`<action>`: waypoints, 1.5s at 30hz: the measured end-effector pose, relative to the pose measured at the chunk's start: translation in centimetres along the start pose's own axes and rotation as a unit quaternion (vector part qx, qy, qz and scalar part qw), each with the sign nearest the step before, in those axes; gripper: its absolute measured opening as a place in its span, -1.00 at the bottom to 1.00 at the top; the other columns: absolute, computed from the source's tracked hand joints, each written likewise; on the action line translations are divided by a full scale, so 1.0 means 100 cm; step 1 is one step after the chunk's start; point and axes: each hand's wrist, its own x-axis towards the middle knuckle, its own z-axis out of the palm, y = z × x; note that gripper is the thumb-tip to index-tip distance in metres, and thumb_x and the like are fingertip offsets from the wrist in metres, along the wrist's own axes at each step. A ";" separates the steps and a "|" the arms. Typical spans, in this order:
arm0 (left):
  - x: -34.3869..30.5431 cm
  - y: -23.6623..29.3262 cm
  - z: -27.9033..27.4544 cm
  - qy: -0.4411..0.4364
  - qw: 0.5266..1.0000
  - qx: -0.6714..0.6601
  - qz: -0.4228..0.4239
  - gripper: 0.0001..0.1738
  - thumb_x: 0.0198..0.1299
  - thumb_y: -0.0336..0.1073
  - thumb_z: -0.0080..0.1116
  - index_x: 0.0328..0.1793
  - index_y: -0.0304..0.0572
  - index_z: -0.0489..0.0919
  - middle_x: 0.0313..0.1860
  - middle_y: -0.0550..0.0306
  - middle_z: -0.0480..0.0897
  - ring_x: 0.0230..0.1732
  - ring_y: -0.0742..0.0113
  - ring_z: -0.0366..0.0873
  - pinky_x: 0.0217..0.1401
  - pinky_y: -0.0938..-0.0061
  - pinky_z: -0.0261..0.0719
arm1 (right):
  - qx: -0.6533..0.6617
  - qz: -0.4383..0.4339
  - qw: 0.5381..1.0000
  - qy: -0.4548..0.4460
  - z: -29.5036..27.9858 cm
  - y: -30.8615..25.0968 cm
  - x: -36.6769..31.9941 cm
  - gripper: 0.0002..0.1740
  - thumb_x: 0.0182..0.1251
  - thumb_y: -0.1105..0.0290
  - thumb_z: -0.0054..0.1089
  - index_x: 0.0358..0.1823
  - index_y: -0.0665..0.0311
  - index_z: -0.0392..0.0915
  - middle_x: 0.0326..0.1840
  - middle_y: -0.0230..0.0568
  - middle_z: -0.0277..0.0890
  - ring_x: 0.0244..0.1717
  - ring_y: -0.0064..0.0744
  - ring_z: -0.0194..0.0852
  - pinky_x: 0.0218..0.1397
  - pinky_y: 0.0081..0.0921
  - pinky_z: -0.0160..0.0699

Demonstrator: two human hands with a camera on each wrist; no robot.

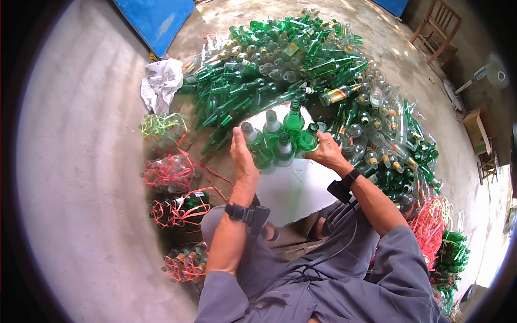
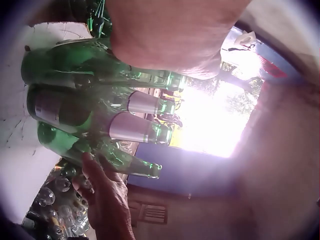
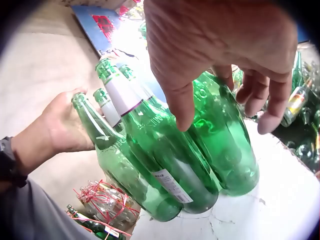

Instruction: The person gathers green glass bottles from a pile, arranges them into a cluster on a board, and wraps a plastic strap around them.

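Several green glass bottles [image 1: 280, 142] stand upright in a tight cluster on a white board [image 1: 293, 188] in front of a seated person. My left hand [image 1: 242, 153] presses its palm against the cluster's left side, seen as a cupped hand [image 3: 62, 125] in the right wrist view. On the cluster's right side is my right hand [image 1: 326, 151], thumb and loosely bent fingers [image 3: 220, 45] touching the nearest bottles [image 3: 165, 150]. Two bottle necks carry silver foil [image 2: 140, 102]. Fingertips of the right hand [image 2: 105, 200] reach the lowest bottle in the left wrist view.
A big heap of loose green and clear bottles [image 1: 301, 59] lies beyond and to the right. Bundles tied with red string [image 1: 172, 173] line the left. Other things: a crumpled white sack [image 1: 161, 81], a blue board [image 1: 156, 19], a wooden chair [image 1: 439, 27], red strings [image 1: 428, 223].
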 end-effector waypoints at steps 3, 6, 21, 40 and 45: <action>0.011 -0.011 -0.016 0.026 0.999 -0.002 -0.029 -0.14 0.52 0.30 -0.24 0.50 -0.42 0.33 0.51 -0.12 0.37 0.54 0.17 0.26 0.58 0.30 0.16 | 0.211 0.003 0.970 -0.120 0.014 0.023 0.011 -0.28 -0.06 0.37 0.52 0.23 0.16 0.50 0.03 -0.13 0.62 0.08 -0.25 0.54 0.22 -0.32 0.50; 0.023 -0.025 -0.032 0.046 0.996 0.007 -0.081 -0.11 0.49 0.36 -0.28 0.48 -0.39 0.35 0.49 -0.09 0.40 0.50 0.16 0.31 0.55 0.27 0.20 | 0.268 0.068 0.952 -0.129 0.036 0.045 0.016 -0.29 -0.12 0.47 0.51 0.19 0.22 0.52 0.00 -0.23 0.62 0.02 -0.31 0.54 0.16 -0.36 0.52; 0.089 -0.120 -0.093 -0.043 0.970 -0.007 -0.240 -0.06 0.31 0.61 -0.35 0.45 0.11 0.49 0.39 0.14 0.52 0.41 0.17 0.40 0.42 -0.03 0.25 | 0.238 0.041 0.962 -0.125 0.059 0.068 0.024 -0.28 -0.20 0.40 0.48 0.16 0.18 0.52 -0.07 -0.12 0.65 0.02 -0.11 0.59 0.14 -0.26 0.52; 0.077 -0.099 -0.082 -0.079 0.954 0.002 -0.290 -0.17 0.36 0.54 -0.25 0.31 0.03 0.52 0.18 0.11 0.62 0.18 0.23 0.60 0.21 0.28 0.57 | 0.215 0.020 0.971 -0.107 0.067 0.064 0.024 -0.46 -0.15 0.39 0.43 -0.01 0.24 0.56 -0.27 -0.14 0.63 -0.21 -0.20 0.59 -0.07 -0.30 0.56; 0.085 -0.120 -0.088 -0.097 0.954 -0.048 -0.279 -0.23 0.39 0.46 -0.16 0.36 0.01 0.46 0.24 0.10 0.54 0.23 0.18 0.54 0.30 0.28 0.49 | 0.221 0.014 0.970 -0.097 0.072 0.067 0.023 -0.44 -0.14 0.40 0.43 0.02 0.21 0.55 -0.25 -0.16 0.62 -0.20 -0.25 0.57 -0.06 -0.33 0.55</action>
